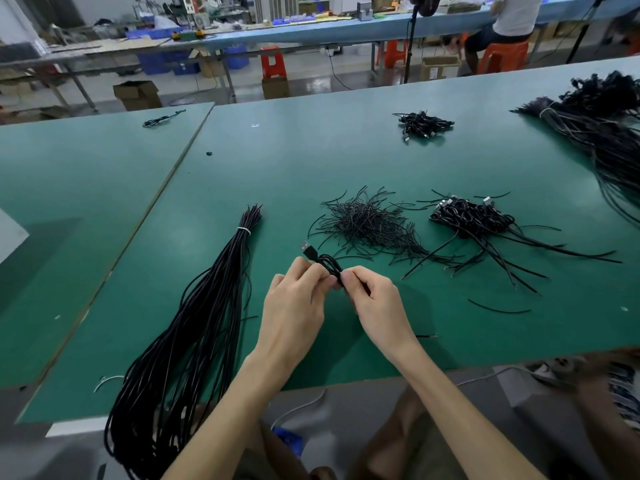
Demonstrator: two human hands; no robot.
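Coiled USB cable (328,263) held just above green table (277,174), near centre, plug (308,249) pointing far-left. Likely light, limp, smooth-jacketed; loops probably spring open if released, so grip across coil waist, not plug. Left hand (294,299) and right hand (374,303): fingers curled, pinching coil. One cable in hand. Beyond: one tie pile (367,223). Right: one coiled-cable heap (474,216). Left: one long bundle (194,323). Far: one small heap (424,124).

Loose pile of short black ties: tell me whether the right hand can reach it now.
Probably yes. The pile lies just beyond the right hand on bare green mat, nothing between. It is busy, though, pinching the coiled USB cable with the left hand.
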